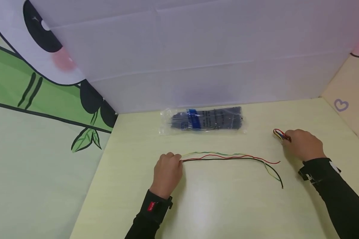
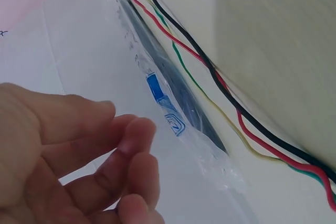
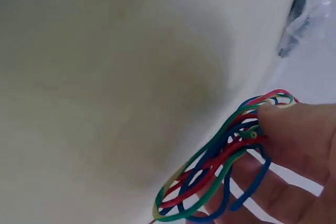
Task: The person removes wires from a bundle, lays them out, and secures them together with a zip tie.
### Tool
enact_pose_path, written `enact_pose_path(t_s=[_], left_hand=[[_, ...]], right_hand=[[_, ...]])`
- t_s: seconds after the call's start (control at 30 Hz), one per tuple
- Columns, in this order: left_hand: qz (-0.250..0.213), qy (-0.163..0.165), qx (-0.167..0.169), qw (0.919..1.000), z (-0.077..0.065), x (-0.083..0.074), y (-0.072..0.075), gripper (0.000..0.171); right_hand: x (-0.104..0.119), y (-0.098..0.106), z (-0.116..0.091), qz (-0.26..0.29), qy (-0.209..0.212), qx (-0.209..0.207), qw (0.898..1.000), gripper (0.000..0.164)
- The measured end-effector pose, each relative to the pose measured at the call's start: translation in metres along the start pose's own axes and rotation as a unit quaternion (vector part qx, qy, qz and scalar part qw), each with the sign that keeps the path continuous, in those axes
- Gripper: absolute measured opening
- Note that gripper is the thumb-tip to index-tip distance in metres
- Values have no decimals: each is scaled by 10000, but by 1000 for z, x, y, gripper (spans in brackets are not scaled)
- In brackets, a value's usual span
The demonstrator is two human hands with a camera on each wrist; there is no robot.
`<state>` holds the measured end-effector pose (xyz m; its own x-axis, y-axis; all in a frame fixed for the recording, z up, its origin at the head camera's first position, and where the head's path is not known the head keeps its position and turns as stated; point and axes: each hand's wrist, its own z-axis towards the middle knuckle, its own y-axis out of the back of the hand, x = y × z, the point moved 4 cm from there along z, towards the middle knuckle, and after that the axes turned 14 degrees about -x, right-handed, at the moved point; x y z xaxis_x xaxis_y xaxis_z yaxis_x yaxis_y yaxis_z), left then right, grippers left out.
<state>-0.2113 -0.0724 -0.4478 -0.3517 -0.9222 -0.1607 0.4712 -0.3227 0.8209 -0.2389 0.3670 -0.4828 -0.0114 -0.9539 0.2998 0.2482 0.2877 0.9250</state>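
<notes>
My right hand (image 1: 305, 144) pinches a folded bundle of thin coloured wires (image 3: 210, 163), red, blue, green and yellow, between thumb and fingers. The bundle's loop sticks out to the left of the fingertips. My left hand (image 1: 167, 174) is at the left end of several loose wires (image 1: 227, 158), black, red and yellow-green, laid out across the table. In the left wrist view, its fingers (image 2: 139, 135) are loosely bent with nothing between them, apart from the wires. From the head view, the left ends of those wires are hidden behind this hand.
A clear plastic bag of dark cable ties (image 1: 218, 119) with a blue label lies at the back of the pale table (image 1: 221, 212). Behind it rises a white wall (image 1: 197, 79). Printed panels stand at both sides.
</notes>
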Motion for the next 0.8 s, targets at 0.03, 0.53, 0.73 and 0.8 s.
enact_pose_path(t_s=[0.03, 0.53, 0.73, 0.8], left_hand=[[-80, 26, -69, 9999, 1, -1, 0, 7], [-2065, -760, -96, 9754, 36, -73, 5, 17], [-2581, -634, 48, 9640, 33, -78, -5, 12], [-2605, -641, -7, 9633, 32, -78, -7, 8]], right_hand=[[7, 4, -1, 1, 64, -109, 9999, 9], [170, 20, -33, 1617, 2576, 104, 9526, 10], [182, 11, -38, 1848, 2733, -23, 9440, 13], [184, 8, -40, 1973, 2742, 72, 9412, 16]])
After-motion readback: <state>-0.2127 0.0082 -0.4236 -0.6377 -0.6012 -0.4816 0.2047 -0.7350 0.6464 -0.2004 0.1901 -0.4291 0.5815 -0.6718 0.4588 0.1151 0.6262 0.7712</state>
